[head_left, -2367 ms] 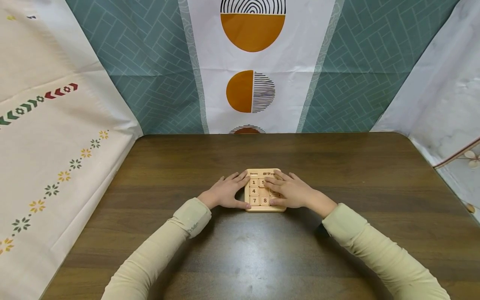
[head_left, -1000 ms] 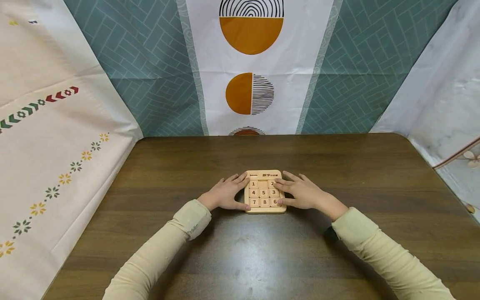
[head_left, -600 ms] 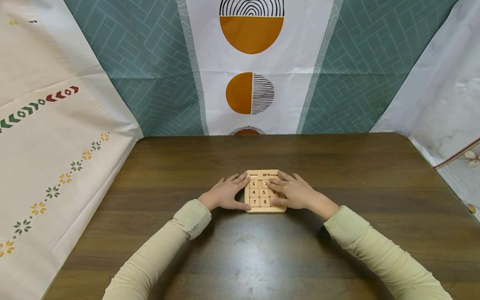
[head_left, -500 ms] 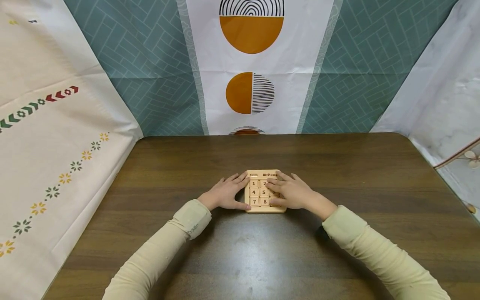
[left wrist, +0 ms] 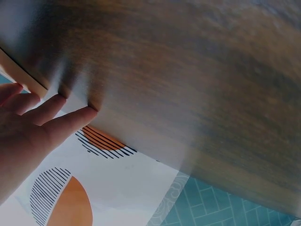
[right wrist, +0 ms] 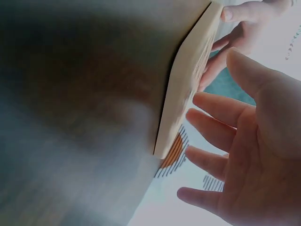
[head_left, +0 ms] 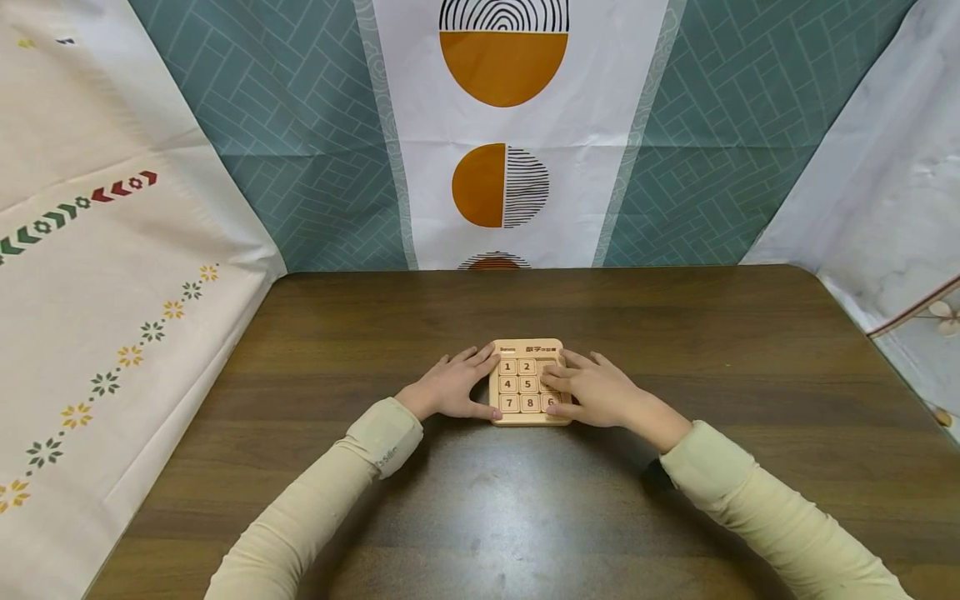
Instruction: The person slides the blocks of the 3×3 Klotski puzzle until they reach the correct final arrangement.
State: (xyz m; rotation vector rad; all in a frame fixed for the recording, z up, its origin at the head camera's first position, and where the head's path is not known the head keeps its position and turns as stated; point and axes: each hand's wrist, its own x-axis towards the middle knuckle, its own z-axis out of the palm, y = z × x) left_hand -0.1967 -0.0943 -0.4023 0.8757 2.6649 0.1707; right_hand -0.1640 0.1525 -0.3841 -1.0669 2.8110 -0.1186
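A wooden sliding number puzzle (head_left: 525, 421) lies flat on the table. My left hand (head_left: 448, 390) rests along its left side, fingers spread near the upper corner and thumb at the lower one. Straight fingers of my right hand (head_left: 600, 392) reach over the right column, covering the middle-right tile, with the thumb beside tile 6 (head_left: 551, 402). Tiles 1 and 2 (head_left: 527, 367) sit in the top row, and the slot right of them looks bare. Tile 5 (head_left: 527, 384) is at the centre. The right wrist view shows the frame's pale edge (right wrist: 181, 94) side-on.
The puzzle lies on a dark brown wooden table (head_left: 375, 333). Behind the table hangs a teal and white cloth (head_left: 330, 167) with orange half circles. An embroidered cream cloth (head_left: 90, 317) hangs at the left, a pale one (head_left: 885, 183) at the right.
Tile 5 went from top middle to centre, then tile 2 slid left into the top middle slot. My right hand has since drawn back rightward. My left hand stays put.
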